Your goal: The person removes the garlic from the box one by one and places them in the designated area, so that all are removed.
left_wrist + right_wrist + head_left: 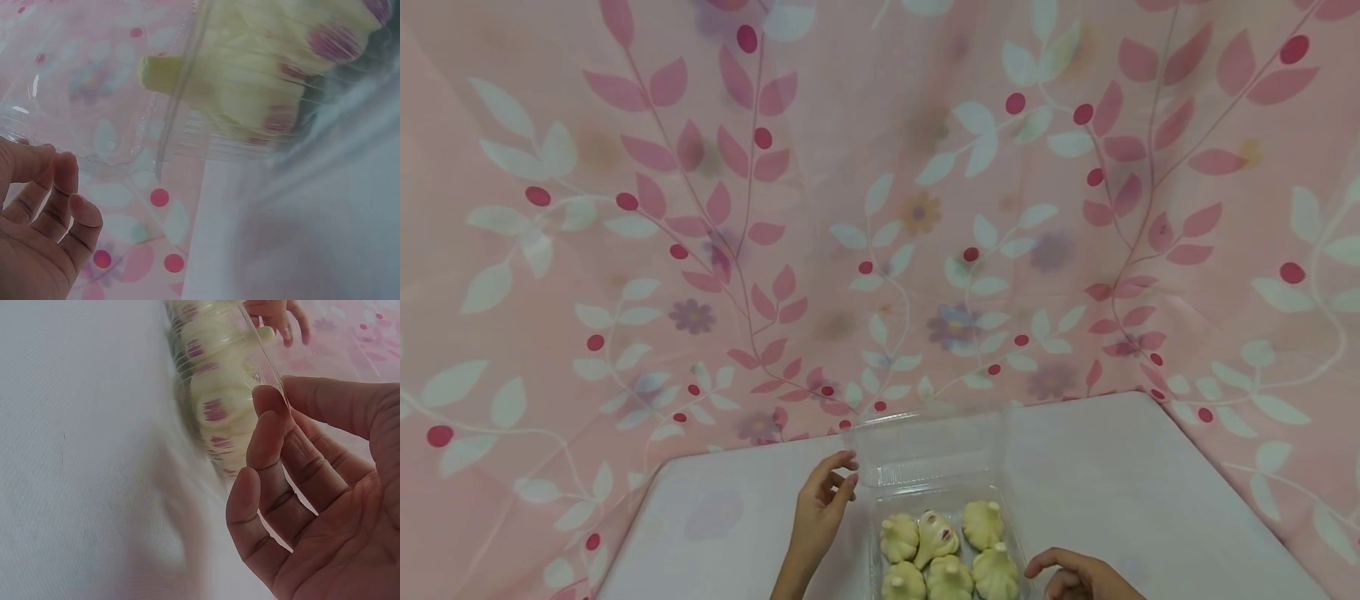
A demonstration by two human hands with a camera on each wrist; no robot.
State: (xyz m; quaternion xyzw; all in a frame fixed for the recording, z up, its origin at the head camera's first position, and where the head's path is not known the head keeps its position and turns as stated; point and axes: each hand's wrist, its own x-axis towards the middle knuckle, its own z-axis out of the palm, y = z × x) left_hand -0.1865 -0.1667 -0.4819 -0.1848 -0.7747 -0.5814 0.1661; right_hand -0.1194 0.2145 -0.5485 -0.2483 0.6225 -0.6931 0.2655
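A clear plastic clamshell container (874, 554) stands on the table with its lid (925, 446) raised at the back. Several pale garlic bulbs (950, 577) fill the base; one garlic bulb (937, 537) lies tipped, showing purplish marks. At the lid's left edge, my left hand (820, 512) pinches the rim between thumb and fingers, seen closer in the left wrist view (44, 212). My right hand (1078, 575) is at the base's right side. In the right wrist view, thumb and forefinger of the right hand (319, 475) pinch the thin clear rim.
The white-covered table (1120, 475) extends to both sides of the container. Behind and around it hangs a pink curtain (820, 208) printed with leaves, berries and flowers, close to the table's back edge.
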